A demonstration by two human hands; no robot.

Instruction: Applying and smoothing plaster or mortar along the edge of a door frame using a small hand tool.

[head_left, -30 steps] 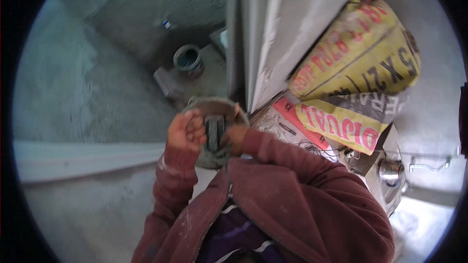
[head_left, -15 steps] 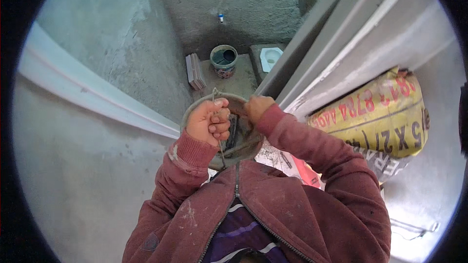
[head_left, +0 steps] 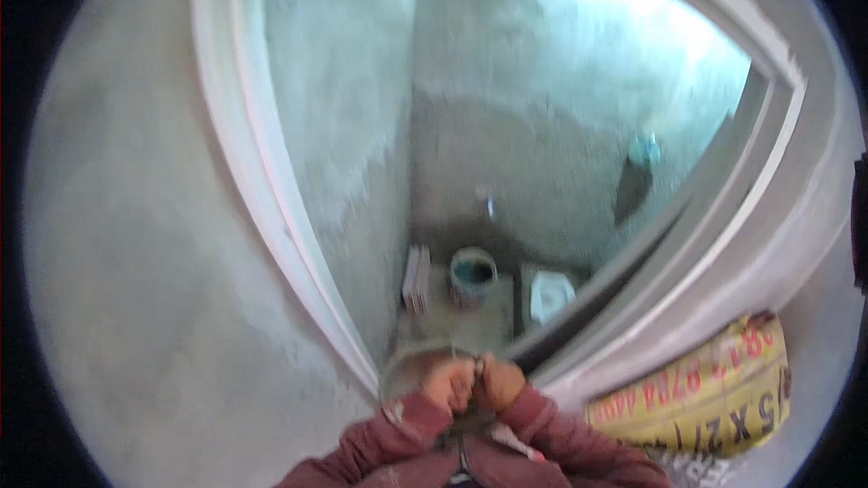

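A grey mortar bucket (head_left: 398,371) hangs or stands close in front of my body, mostly covered by my hands and sleeves. My left hand (head_left: 449,385) is closed round its thin wire handle. Right beside it, my right hand (head_left: 501,383) is also closed, its knuckles near the top of the handle. Motion blurs the fingers, and what the right hand grips is hidden. The bucket's inside barely shows.
A doorway with a pale frame (head_left: 258,163) opens ahead onto a plastered room. Inside are stacked tiles (head_left: 416,280), another bucket (head_left: 473,278), a white squat toilet (head_left: 551,296) and a wall tap (head_left: 489,206). At right leans a yellow printed sack (head_left: 696,393).
My view has tilted up toward the doorway, so the hands and bucket sit lower in the picture. My right hand has moved from the bucket's far right rim to beside my left hand.
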